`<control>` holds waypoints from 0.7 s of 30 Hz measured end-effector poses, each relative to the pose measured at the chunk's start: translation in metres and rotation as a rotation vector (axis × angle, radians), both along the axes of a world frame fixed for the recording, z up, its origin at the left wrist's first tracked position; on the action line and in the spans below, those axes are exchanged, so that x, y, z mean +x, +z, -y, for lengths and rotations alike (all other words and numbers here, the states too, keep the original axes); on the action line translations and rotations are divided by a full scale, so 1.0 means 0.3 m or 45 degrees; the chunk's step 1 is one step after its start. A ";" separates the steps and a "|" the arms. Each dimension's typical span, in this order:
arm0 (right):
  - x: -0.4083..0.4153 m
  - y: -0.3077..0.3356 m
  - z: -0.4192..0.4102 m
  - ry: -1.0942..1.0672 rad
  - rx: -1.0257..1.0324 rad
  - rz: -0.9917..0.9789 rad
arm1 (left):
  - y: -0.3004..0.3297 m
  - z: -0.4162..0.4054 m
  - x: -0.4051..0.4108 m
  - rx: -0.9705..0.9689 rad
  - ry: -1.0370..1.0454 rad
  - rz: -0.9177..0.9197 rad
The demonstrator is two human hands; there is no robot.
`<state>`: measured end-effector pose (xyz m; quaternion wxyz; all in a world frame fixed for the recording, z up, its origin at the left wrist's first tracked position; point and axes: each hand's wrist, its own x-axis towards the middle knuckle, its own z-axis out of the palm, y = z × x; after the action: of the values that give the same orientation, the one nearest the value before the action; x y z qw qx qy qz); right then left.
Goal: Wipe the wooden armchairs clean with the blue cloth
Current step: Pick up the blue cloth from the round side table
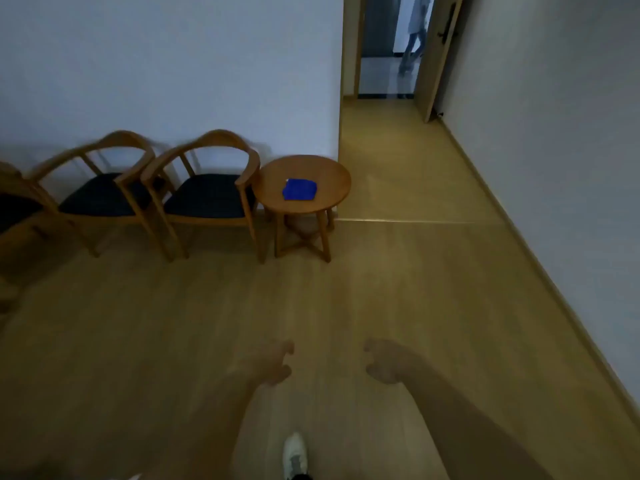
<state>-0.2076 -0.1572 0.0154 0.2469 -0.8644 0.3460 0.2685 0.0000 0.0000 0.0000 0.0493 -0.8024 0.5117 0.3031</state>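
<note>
A folded blue cloth (299, 189) lies on a small round wooden table (332, 174) by the wall. Left of the table stand wooden armchairs with dark seats: one right beside it (207, 188), a second further left (100, 188), and a third cut off at the left edge (14, 209). My left hand (273, 363) and my right hand (382, 362) hang over the bare floor well short of the table, fingers loosely curled, holding nothing.
A hallway (391, 154) runs past the table's right to an open door (436, 60), where a person's legs (412, 46) show. A wall with a skirting board (554, 258) runs along the right. My white shoe (294, 455) is on the wooden floor.
</note>
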 end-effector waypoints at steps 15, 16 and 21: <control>0.629 -0.018 0.255 -0.104 0.074 0.011 | -0.084 0.322 0.568 -0.120 0.115 -0.139; 0.664 -0.021 0.282 -0.107 0.066 0.001 | -0.089 0.345 0.599 -0.128 0.120 -0.129; 0.847 -0.057 0.447 -0.095 0.088 -0.092 | -0.104 0.495 0.778 -0.200 0.144 -0.136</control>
<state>0.0466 -0.2914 -0.0016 0.2738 -0.8316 0.3772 0.3020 0.2335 -0.1484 -0.0313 -0.0583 -0.8141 0.4896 0.3067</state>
